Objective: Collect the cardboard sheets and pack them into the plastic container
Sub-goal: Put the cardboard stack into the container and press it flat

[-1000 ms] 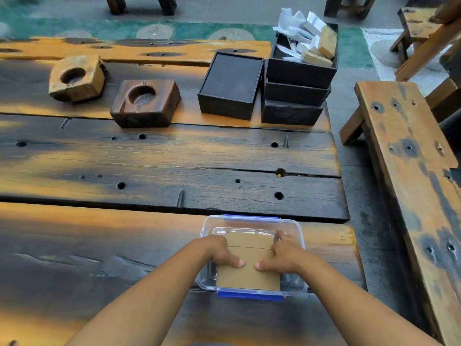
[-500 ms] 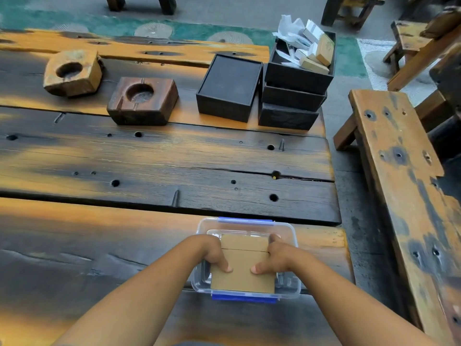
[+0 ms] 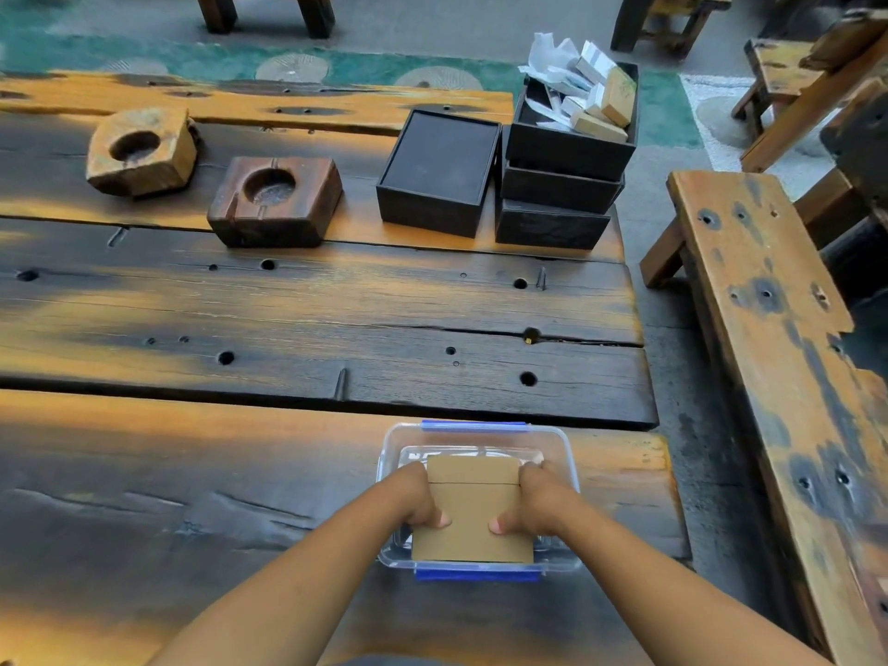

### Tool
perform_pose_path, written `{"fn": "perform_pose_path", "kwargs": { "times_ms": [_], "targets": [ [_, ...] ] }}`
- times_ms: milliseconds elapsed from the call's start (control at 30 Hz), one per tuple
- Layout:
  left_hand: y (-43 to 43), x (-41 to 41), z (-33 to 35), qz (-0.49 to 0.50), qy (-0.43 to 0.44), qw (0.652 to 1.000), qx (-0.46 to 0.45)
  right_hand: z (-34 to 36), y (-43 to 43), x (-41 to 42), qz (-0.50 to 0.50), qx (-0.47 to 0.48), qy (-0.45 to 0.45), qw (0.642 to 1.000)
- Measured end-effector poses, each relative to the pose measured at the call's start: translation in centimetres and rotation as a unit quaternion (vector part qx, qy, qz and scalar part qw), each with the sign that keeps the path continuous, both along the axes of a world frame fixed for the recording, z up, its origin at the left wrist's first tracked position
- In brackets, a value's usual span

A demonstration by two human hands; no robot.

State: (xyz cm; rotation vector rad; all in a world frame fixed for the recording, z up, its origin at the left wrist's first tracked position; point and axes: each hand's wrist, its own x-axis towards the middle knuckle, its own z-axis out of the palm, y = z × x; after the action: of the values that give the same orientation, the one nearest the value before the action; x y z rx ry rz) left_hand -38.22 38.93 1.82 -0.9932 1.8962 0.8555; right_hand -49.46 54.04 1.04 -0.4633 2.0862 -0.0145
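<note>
Table (image 3: 307, 310): dark, weathered wooden planks with orange patches, bolt holes and long cracks; wide bare room left and far of the container, while the right edge runs just beside it.
Bench (image 3: 778, 358): same scorched wood, set apart from the table's right edge by a strip of grey floor.
Black boxes (image 3: 557, 185): 3 stacked at the far right, the top 1 holding paper scraps and small blocks; 1 open box (image 3: 437, 175) touches them on the left.
Wooden blocks (image 3: 274, 199): 2 chunky pieces with round hollows, far left.
Plastic container (image 3: 480, 435): clear, rectangular, rounded corners, blue clips on near and far rims; sits at the table's near edge.
Cardboard sheets (image 3: 473, 511): flat brown stack, tilted into the container, near end over the rim.
Left hand (image 3: 415, 497): fingers curled, pinching the stack's left edge.
Right hand (image 3: 538, 502): pinching the right edge likewise.
Change: the grip and the tilt match 0.5 s ago.
</note>
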Motion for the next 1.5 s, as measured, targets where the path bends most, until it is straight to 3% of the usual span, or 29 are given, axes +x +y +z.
{"fn": "perform_pose_path", "kwargs": {
  "times_ms": [167,367,500,767,967,1067,1200,1500],
  "targets": [
    [1.6,1.3,0.0,0.129,0.048,0.990,0.004,-0.6,1.6,2.5,-0.183,-0.056,-0.034,0.981],
    [3.1,1.8,-0.4,0.336,0.112,0.933,0.060,-1.1,1.7,3.2,-0.313,-0.110,-0.063,0.941],
    [3.1,2.2,-0.2,0.382,0.126,0.910,0.096,-1.2,2.4,3.4,-0.385,-0.154,-0.092,0.905],
    [2.2,3.3,0.1,0.396,0.130,0.896,0.152,-0.7,2.4,3.3,-0.322,-0.133,-0.147,0.925],
    [1.1,2.0,1.2,0.216,0.061,0.969,0.103,0.4,1.3,0.9,-0.200,-0.092,-0.108,0.970],
    [0.3,1.0,1.9,0.130,-0.003,0.987,0.092,0.2,0.5,0.4,-0.126,-0.061,-0.087,0.986],
    [-0.2,0.3,1.5,0.090,-0.062,0.988,0.113,-0.4,0.9,0.2,-0.061,-0.032,-0.093,0.993],
    [-0.9,-0.5,1.1,0.109,-0.138,0.969,0.173,-0.6,1.1,-0.7,0.035,-0.025,-0.081,0.996]
  ]
}}
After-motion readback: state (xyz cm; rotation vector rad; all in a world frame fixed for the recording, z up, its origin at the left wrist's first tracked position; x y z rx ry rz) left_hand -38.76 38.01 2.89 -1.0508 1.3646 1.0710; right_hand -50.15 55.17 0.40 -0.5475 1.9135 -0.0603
